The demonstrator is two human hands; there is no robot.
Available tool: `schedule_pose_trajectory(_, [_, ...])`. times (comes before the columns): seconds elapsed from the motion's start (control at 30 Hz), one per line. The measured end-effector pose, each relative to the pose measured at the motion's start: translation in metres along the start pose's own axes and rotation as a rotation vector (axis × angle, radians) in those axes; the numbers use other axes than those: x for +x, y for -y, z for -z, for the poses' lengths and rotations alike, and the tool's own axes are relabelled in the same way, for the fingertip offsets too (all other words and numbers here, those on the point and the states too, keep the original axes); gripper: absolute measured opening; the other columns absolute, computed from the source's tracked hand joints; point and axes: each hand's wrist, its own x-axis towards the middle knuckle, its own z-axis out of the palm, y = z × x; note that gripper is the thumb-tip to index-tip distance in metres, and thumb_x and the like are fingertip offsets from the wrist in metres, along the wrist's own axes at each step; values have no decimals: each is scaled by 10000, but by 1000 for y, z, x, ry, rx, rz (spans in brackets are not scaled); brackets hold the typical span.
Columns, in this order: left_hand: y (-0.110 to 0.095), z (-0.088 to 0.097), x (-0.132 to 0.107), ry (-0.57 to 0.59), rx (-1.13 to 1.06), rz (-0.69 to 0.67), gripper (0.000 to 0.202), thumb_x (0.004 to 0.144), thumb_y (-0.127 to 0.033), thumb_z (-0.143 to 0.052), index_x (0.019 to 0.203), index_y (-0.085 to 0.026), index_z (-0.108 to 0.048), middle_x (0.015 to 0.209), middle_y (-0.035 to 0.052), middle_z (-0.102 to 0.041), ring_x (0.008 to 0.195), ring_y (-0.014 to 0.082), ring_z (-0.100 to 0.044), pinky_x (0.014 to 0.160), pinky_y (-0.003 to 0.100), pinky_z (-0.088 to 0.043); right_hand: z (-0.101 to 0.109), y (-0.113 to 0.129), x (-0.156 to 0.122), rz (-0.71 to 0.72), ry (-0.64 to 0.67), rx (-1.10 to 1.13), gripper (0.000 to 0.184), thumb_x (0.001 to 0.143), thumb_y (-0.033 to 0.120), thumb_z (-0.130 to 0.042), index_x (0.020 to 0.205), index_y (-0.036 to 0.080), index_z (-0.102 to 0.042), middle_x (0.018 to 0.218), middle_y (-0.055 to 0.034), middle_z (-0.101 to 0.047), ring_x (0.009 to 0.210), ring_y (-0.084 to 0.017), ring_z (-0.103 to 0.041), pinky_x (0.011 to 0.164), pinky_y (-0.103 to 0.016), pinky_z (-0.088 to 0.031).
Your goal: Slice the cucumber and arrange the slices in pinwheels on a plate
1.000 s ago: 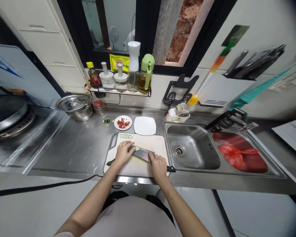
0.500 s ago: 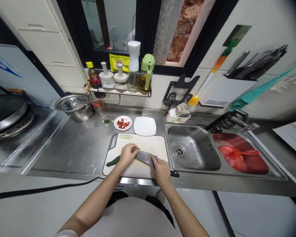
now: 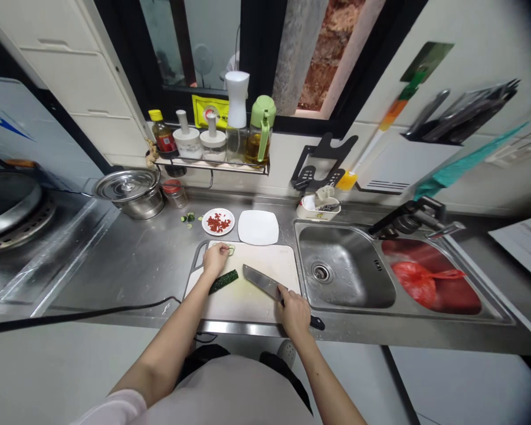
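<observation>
Here we see the right hand (image 3: pixel 296 311), its grip closed around the knife (image 3: pixel 262 282). At the cucumber slices (image 3: pixel 231 250), we cannot tell the grip of the left hand (image 3: pixel 215 260). The cucumber (image 3: pixel 224 281) lies on the cutting board (image 3: pixel 243 308).

The worktop (image 3: pixel 128 260) is made of metal, glossy and streaked. At its front edge, the board (image 3: pixel 265 308) is surfaced in smooth, matt plastic; the knife (image 3: pixel 262 282) is bladed in shiny metal, and the cucumber (image 3: pixel 223 281) is covered by bumpy skin. Toward the back edge, the pot (image 3: pixel 144 206) is finished in polished metal, the square plate (image 3: pixel 258 227) in smooth gloss. Thin, shiny plastic is crumpled in the bag (image 3: pixel 416 283).
</observation>
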Motion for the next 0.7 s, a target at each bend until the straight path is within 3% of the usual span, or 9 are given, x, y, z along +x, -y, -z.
schedule_pose_trajectory(0.43, [-12, -21, 19, 30, 228, -99, 213, 856, -218, -535, 987, -245, -701, 934, 54, -739, 958, 239, -639, 904, 355, -382, -4, -2, 3, -17, 18, 42, 467, 872, 202, -535, 1337, 247, -550, 1064, -70, -684, 1014, -216, -604, 873, -294, -356])
schedule_pose_trajectory(0.7, [-12, -20, 16, 6, 305, -150, 204, 878, -279, -511, 893, -236, -710, 989, 80, -710, 1006, 273, -599, 904, 400, -357, 0, 0, 6, -28, 34, 58, 436, 894, 216, -513, 1326, 242, -565, 1071, -67, -688, 1011, -214, -607, 872, -294, -362])
